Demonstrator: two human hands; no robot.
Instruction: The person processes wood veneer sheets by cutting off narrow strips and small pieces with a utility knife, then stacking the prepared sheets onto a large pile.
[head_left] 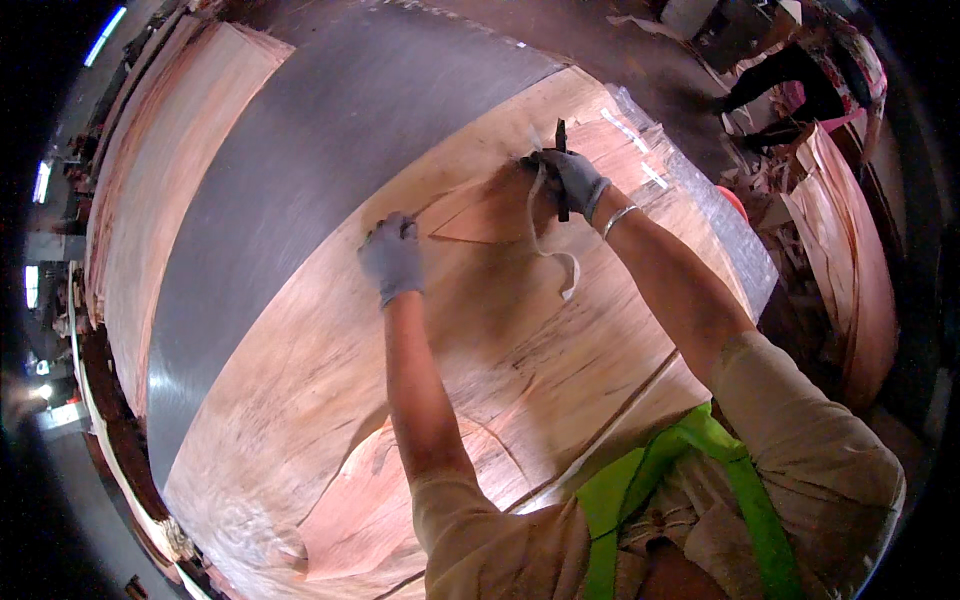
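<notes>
A broad sheet of pale wood veneer [300, 340] lies in front of me, with dark streaks and cracks. My right hand [575, 183], in a grey glove, grips a dark, narrow tool [561, 135] over the sheet's far part. From beside its fingers a strip of white tape [560, 258] hangs down and curls at its end. Just left of this hand is a darker, pointed veneer patch [485, 215]. My left hand [393, 258], also gloved, is at the patch's left side with its fingers curled; whatever they may hold is hidden.
Short white tape pieces [625, 130] stick to the sheet's far right corner. A smooth grey surface [300, 150] runs beyond the sheet. Stacked veneer [190, 130] stands at the far left, and loose curved sheets [840, 260] at right. Another person [800, 95] bends at the upper right.
</notes>
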